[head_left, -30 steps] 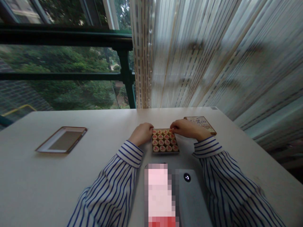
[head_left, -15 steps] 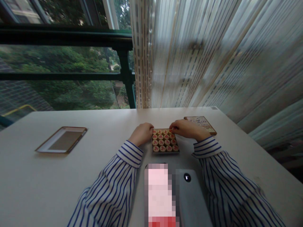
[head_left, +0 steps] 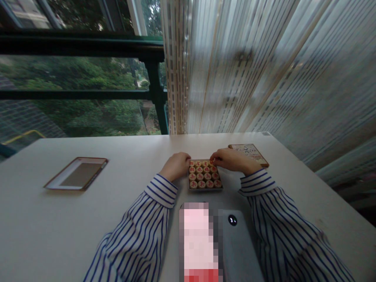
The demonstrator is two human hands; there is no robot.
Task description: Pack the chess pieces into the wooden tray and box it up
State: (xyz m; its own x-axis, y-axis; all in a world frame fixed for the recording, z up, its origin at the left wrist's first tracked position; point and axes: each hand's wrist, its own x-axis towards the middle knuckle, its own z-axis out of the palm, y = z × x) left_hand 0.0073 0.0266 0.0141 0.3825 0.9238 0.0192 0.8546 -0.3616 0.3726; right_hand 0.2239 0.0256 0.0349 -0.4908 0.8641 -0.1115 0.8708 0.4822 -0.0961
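A shallow box [head_left: 206, 190] on the table holds rows of round wooden Chinese chess pieces [head_left: 199, 170] marked with red characters. My left hand [head_left: 176, 165] is closed at the box's far left corner, fingertips gripping its edge. At the opposite far corner, the thumb and fingers of my right hand [head_left: 230, 158] pinch the corner chess piece [head_left: 212, 162], which sits level with the others and is partly covered. Both hands rest low, one on either side of the box.
An open tray-like lid [head_left: 102, 168] lies on the white table [head_left: 138, 152] to the left. A flat patterned box [head_left: 255, 154] is beyond my right wrist. Two phones, one with a blurred screen [head_left: 198, 239] and one pale [head_left: 239, 246], lie nearest me. A curtain hangs behind.
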